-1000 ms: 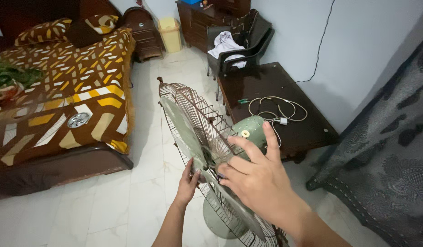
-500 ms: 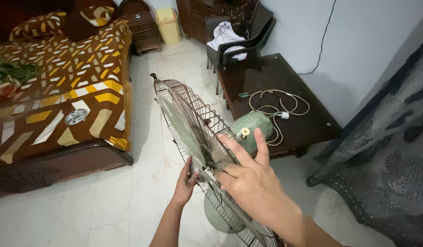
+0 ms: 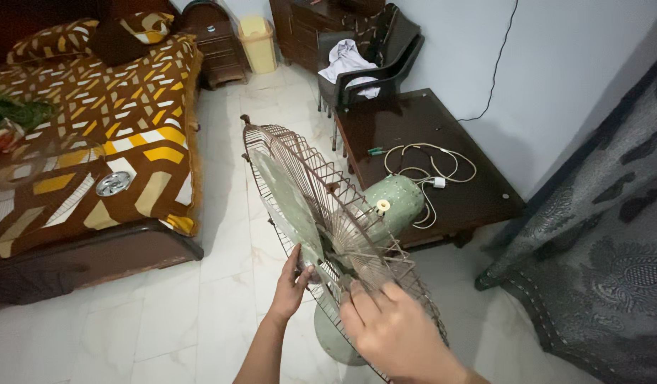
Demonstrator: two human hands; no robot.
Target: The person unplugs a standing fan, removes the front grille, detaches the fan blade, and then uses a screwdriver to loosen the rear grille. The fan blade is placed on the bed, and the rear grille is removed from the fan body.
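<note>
On the white tile floor beside the low table [image 3: 478, 195], we steady the green fan [image 3: 321, 227]: left hand [image 3: 291, 284] pinching its blade, right hand [image 3: 396, 334] spread flat on the rear cage; front guard off, blades still mounted

The white marble floor [image 3: 165, 313] carries the fan's round green base [image 3: 335, 341], a dark chair [image 3: 375, 60] with a white cloth [image 3: 346, 60] on its seat, a yellow bin [image 3: 257, 43] and the bed [image 3: 94, 142]. On the dark worktop [image 3: 478, 192] beside the fan lie a coiled white cable [image 3: 428, 167] and a small green tool [image 3: 375, 151] (too small to tell which). The bed's patterned cover bears a round metal lid [image 3: 114, 183].
</note>
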